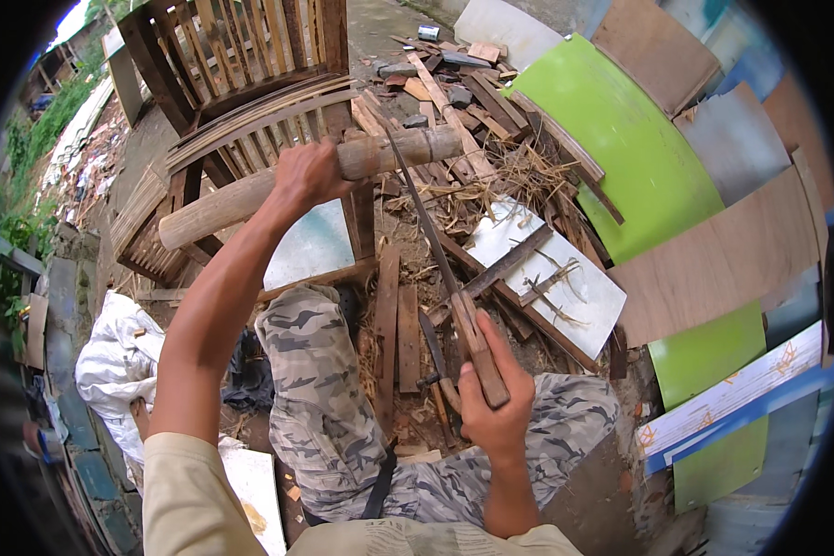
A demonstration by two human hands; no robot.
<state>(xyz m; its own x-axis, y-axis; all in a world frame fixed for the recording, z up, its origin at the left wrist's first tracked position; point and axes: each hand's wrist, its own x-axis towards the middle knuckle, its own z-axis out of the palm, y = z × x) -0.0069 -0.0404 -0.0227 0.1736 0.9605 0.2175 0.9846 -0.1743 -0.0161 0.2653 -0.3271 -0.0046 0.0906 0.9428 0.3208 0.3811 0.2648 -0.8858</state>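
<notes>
My left hand (308,174) is closed around a thick bamboo pole (218,209), with my left arm stretched forward. The pole lies across the front of a slatted wooden piece of furniture, nearly level, its right end a bit higher. In my right hand (499,412) is the wooden handle of a machete (433,236), with a long, narrow, dark blade. The blade slants up and away to the left. Its far end overlaps the pole right of my left hand; whether it touches or cuts in, I cannot tell.
The slatted wooden furniture (181,102) stands ahead. Scrap wood (477,102) and straw lie beyond the pole. Another bladed tool (433,347) rests between my legs. A white board (537,269) and green panels (612,139) are at right; a white sack (116,361) is at left.
</notes>
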